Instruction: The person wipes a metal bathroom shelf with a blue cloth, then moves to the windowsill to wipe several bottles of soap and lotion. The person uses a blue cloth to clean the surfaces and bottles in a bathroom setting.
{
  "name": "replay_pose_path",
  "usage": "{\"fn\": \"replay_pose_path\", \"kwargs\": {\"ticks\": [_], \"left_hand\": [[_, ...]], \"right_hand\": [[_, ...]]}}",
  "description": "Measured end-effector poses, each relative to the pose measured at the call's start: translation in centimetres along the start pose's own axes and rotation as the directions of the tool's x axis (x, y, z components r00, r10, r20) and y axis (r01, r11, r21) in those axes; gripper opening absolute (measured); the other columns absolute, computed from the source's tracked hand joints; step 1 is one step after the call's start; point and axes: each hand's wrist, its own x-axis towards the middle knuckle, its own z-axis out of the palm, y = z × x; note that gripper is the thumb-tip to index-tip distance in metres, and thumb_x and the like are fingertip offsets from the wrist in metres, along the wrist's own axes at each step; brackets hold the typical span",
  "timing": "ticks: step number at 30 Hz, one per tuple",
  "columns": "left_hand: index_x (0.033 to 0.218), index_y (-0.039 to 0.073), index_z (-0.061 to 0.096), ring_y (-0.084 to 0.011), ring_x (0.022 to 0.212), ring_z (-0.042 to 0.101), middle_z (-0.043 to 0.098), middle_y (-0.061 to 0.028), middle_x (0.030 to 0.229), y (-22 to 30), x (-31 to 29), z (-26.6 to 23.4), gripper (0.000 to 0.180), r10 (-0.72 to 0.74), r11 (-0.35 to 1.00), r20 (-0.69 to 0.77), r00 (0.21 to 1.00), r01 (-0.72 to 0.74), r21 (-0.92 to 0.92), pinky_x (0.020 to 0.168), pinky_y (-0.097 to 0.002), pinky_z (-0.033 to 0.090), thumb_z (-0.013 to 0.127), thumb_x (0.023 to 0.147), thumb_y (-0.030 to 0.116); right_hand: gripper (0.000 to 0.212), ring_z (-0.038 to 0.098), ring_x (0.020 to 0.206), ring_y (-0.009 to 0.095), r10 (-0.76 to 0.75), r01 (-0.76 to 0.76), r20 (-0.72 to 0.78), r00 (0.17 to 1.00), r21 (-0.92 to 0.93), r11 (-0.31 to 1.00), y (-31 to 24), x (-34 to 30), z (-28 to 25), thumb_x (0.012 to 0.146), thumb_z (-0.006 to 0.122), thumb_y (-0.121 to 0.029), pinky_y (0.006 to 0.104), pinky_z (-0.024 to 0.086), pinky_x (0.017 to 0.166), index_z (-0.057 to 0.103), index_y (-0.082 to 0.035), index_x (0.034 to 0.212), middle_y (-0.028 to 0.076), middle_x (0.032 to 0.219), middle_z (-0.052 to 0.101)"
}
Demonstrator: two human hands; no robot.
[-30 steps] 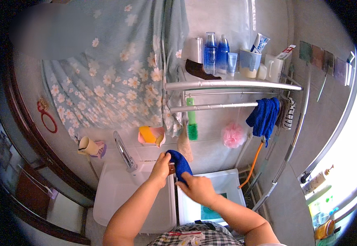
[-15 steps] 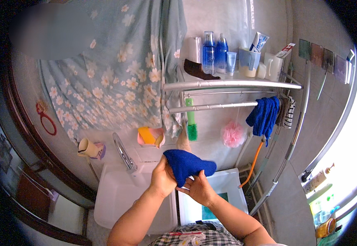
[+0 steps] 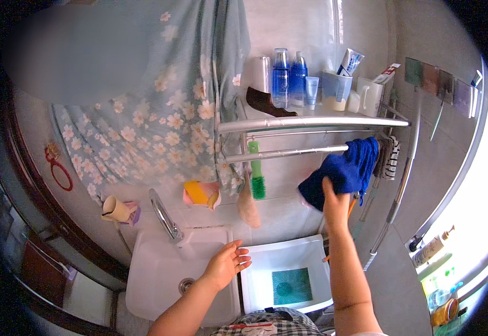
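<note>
My right hand [image 3: 336, 204] is raised to the right and closed on a dark blue cloth [image 3: 325, 178]. That cloth overlaps a blue towel [image 3: 366, 158] hanging on the lower rail, and I cannot tell whether the two touch. My left hand [image 3: 227, 265] hovers over the edge between the white sink [image 3: 157, 280] and a white basin [image 3: 255, 255]. Its fingers are apart, with nothing in them. A green mat [image 3: 300, 287] lies in the basin.
Above the basin, a metal rack [image 3: 311, 124] holds blue bottles [image 3: 281, 84], a comb [image 3: 266, 105] and cups. A green brush [image 3: 256, 179] hangs below it. Behind the sink are a faucet [image 3: 165, 215] and an orange sponge [image 3: 199, 193]. A floral curtain [image 3: 160, 129] covers the left wall.
The blue cloth, held between both hands before, has moved up and right in my right hand to the rail. My left hand has let go and dropped lower. The view has shifted slightly.
</note>
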Motion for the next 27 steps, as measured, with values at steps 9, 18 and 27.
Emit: {"fn": "replay_pose_path", "kwargs": {"ticks": [9, 18, 27], "left_hand": [[0.115, 0.013, 0.053, -0.0243, 0.092, 0.058, 0.060, -0.0073, 0.097, -2.4, 0.2, -1.4, 0.027, -0.053, 0.995, -0.021, 0.998, 0.052, -0.082, 0.091, -0.0451, 0.045, 0.052, 0.091, 0.026], [0.109, 0.012, 0.058, -0.0223, 0.088, 0.059, 0.060, -0.0062, 0.094, -2.4, -0.1, -2.3, 0.025, -0.015, 0.994, -0.111, 0.994, 0.003, -0.108, 0.087, -0.0433, 0.047, 0.056, 0.089, 0.028], [0.107, 0.012, 0.057, -0.0220, 0.086, 0.058, 0.059, -0.0064, 0.094, -2.8, -1.9, -4.7, 0.026, 0.017, 0.987, -0.180, 0.984, -0.046, -0.157, 0.087, -0.0430, 0.047, 0.058, 0.088, 0.028]], "right_hand": [[0.029, 0.061, 0.087, 0.042, -0.012, 0.039, 0.048, 0.999, -0.614, 0.789, 1.0, 4.8, 2.5, 0.080, 0.066, -0.030, 0.0444, 0.048, 0.076, 0.066, -0.008, 0.099, 0.022, 0.092, 0.065], [0.031, 0.060, 0.069, 0.042, 0.054, 0.219, 0.411, 0.910, -0.586, 0.780, -1.5, -1.1, 13.9, 0.079, 0.066, -0.037, 0.0481, 0.048, 0.061, 0.064, -0.007, 0.086, 0.022, 0.074, 0.063], [0.019, 0.054, 0.091, 0.016, -0.129, 0.093, 0.101, 0.986, 0.302, 0.949, -2.3, -2.1, 15.5, 0.088, 0.061, -0.011, 0.0308, 0.042, 0.085, 0.058, 0.000, 0.104, 0.005, 0.095, 0.060]]}}
